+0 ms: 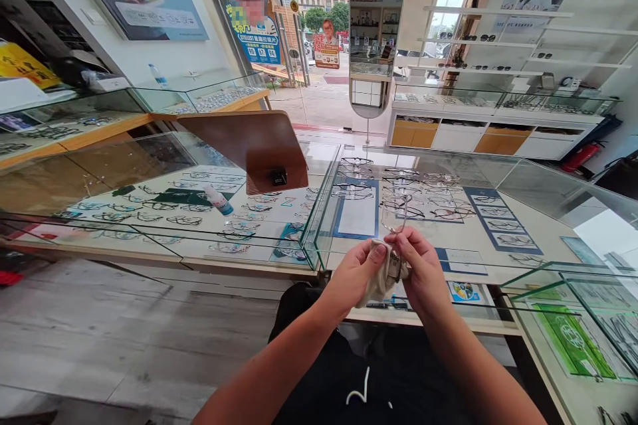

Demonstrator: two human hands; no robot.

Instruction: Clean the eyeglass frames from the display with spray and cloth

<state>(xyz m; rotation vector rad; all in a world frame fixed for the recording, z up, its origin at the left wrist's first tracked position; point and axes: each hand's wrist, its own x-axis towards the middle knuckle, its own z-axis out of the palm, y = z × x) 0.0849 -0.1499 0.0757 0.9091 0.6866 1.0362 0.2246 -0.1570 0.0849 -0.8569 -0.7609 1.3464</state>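
Observation:
My left hand [351,277] is closed on a crumpled beige cloth [377,287], thumb on top. Between both hands is a pair of eyeglasses [395,267]; one lens shows beside the cloth, and thin arms seem to stick up past the fingertips. My right hand [423,269] pinches the eyeglasses at the right side with thumb and fingers. The cloth and fingers hide much of the frame. Behind the hands, a glass display case [448,285] holds several eyeglass frames [451,214] in rows.
A brown board-like mirror back [259,146] stands on the left case, near a white-and-blue bottle [218,200]. An oval standing mirror [376,33] is by the entrance. At right are a white sheet [605,232] and a lower glass case with a green card [573,342].

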